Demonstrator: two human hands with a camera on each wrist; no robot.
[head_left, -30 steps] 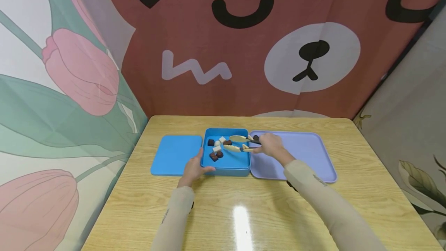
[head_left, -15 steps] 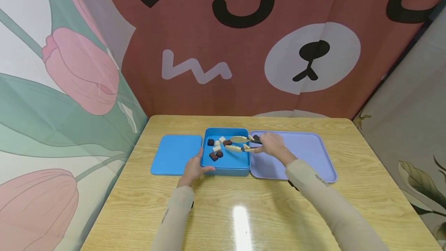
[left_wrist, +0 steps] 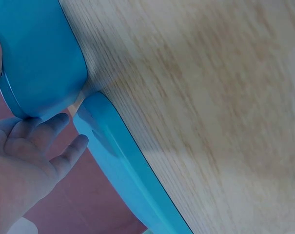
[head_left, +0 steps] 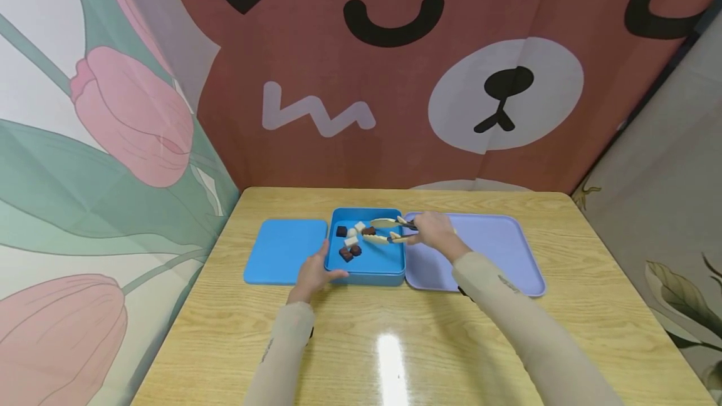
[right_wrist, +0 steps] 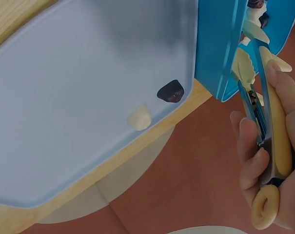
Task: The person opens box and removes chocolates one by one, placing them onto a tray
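My left hand (head_left: 313, 273) braces the near left corner of a blue box (head_left: 376, 279), thumb along the front wall and fingers against the left side. In the left wrist view the fingers (left_wrist: 50, 129) are spread, touching the box wall. My right hand (head_left: 435, 229) grips tongs with cream scalloped tips (head_left: 385, 223) over the box interior. The tips stand apart on the right of a brown chocolate (head_left: 368, 231), the lower one close to it. Several dark, brown and white chocolates (head_left: 346, 254) lie in the box's left half.
A flat blue lid (head_left: 286, 251) lies left of the box. Against its right side stands a lilac tray (head_left: 496, 249); the right wrist view shows a dark chocolate (right_wrist: 170, 91) and a white chocolate (right_wrist: 140, 117) on it. A bear-print cloth (head_left: 338, 161) rises behind the wooden table (head_left: 338, 343).
My right hand and the tongs have shifted slightly left, and the hand now covers the dark chocolate on the tray in the head view. The left hand and box have stayed put.
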